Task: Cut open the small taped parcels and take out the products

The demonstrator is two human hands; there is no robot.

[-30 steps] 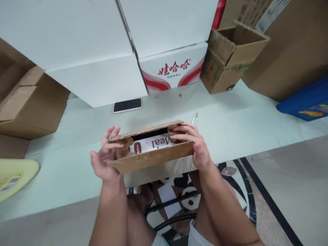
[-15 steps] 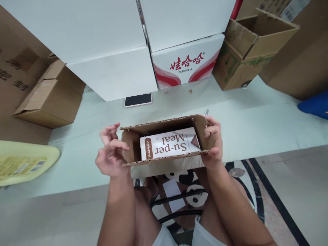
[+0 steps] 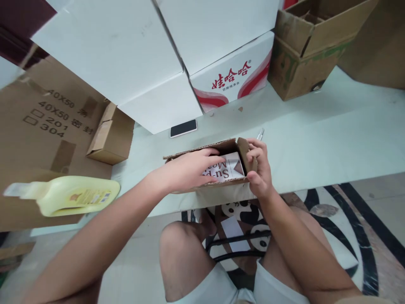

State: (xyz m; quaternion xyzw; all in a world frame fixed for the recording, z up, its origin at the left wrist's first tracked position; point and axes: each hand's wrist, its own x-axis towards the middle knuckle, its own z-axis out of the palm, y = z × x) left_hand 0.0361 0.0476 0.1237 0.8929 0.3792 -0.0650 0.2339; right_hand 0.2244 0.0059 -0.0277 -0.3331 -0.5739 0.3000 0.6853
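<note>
A small brown cardboard box (image 3: 177, 157) stands with its top open near the front edge of the table. Inside lies a white carton (image 3: 234, 164) printed "Su-per Meal", partly covered by my left hand (image 3: 196, 166). That hand reaches over the box opening with its fingers stretched and apart, the tips on or just above the carton; exact contact is hard to make out. My right hand (image 3: 260, 166) grips the raised flap at the box's right end, fingers outside and thumb near the front corner.
A dark-screened phone (image 3: 183, 128) and a silver pen-like object (image 3: 260, 134) lie behind the box. White cartons (image 3: 232, 71) stand along the back. An open brown box (image 3: 297, 71) is at back right, a yellow bottle (image 3: 79, 196) at left, and a smaller brown box (image 3: 112, 139) behind it.
My left hand has left the box's left end and moved right, over the opening and onto the carton's area. My right hand keeps its place at the right flap. The view has shifted left.
</note>
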